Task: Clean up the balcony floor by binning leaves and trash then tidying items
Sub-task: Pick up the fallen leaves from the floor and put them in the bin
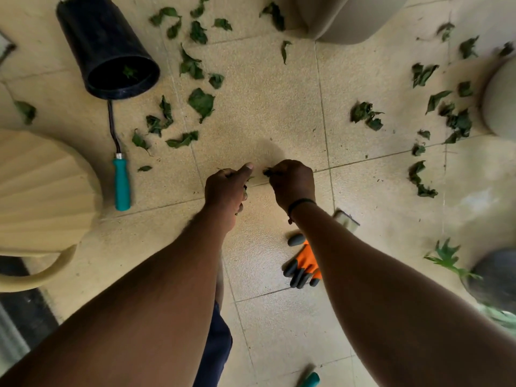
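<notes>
Beige floor tiles (279,107) fill the view, strewn with green leaves (201,103) in loose clusters at upper left, upper centre and along the right side; a black pot (106,48) lies tipped on its side at upper left, its mouth facing the camera, with one leaf scrap inside; just below its rim a tool (121,182) with a teal handle lies on the tiles, its dark shaft pointing up toward the pot; a pale ribbed can (42,191) with a curved handle sits at the left edge.

Both arms reach down to the middle of the floor; the left hand (226,191) is clenched around crumpled leaf bits, thumb stretched forward; the right hand (293,182), a dark band at its wrist, pinches a small leaf at its fingertips, just beside the left thumb.

An orange glove (303,265) with dark fingers lies on the tiles, partly hidden by the right forearm; a second teal handle (310,380) shows at the bottom edge; beige planters (343,20) stand at the top and right edges.
</notes>
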